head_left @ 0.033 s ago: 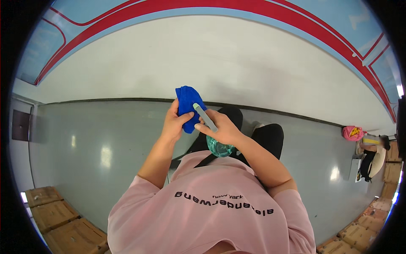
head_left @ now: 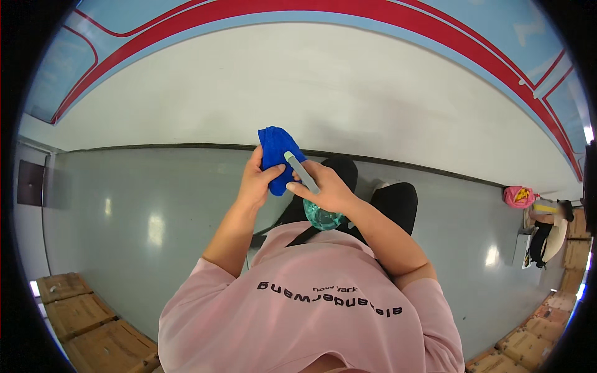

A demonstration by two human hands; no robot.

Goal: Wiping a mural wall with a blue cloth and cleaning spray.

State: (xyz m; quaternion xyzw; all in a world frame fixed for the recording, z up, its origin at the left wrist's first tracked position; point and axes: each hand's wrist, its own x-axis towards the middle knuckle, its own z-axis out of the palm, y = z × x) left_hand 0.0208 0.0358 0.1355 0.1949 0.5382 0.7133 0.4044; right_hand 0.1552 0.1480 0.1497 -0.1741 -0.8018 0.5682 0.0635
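Blue cloth point(head_left: 275, 143): folded, raised in front of the person's chest.
Left hand point(head_left: 255, 179): at the cloth's left side, gripping it, thumb pressed over the near face, the other fingers mostly hidden behind.
Right hand point(head_left: 334, 189): just right of the cloth, curled around the upper part of the spray bottle point(head_left: 323, 217); whether a finger presses the trigger, I cannot tell.
Bottle: teal, see-through, tilted, to the lower right of the cloth.
Grey spray head point(head_left: 303, 173): aimed at the cloth, its pale tip overlapping it in view; contact is unclear.
White wall point(head_left: 249, 81): beyond the cloth.
Pink bag point(head_left: 518, 196): far right of the cloth.
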